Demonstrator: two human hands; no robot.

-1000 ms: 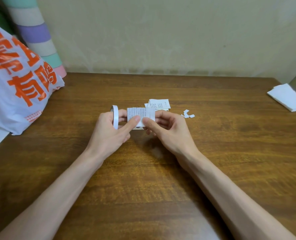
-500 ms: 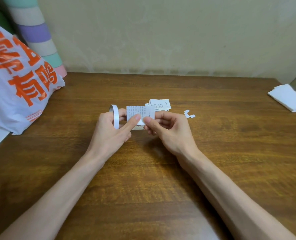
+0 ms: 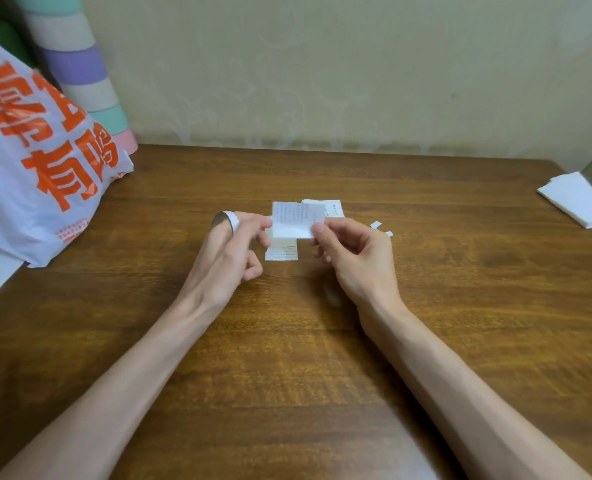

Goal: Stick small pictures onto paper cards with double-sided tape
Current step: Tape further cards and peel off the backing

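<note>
The right hand (image 3: 353, 258) pinches the right edge of a small printed picture slip (image 3: 292, 220) between thumb and forefinger, holding it above the wooden table (image 3: 287, 358). The slip's long axis runs left to right, printed face up, with its free end pointing at the left hand (image 3: 225, 261). That hand is loosely bent and carries a roll of double-sided tape (image 3: 228, 219) ringed over a finger. Its fingertips reach the slip's left edge, though contact is unclear. A paper card (image 3: 281, 253) lies flat just below the slip, nearer the person and between both hands.
</note>
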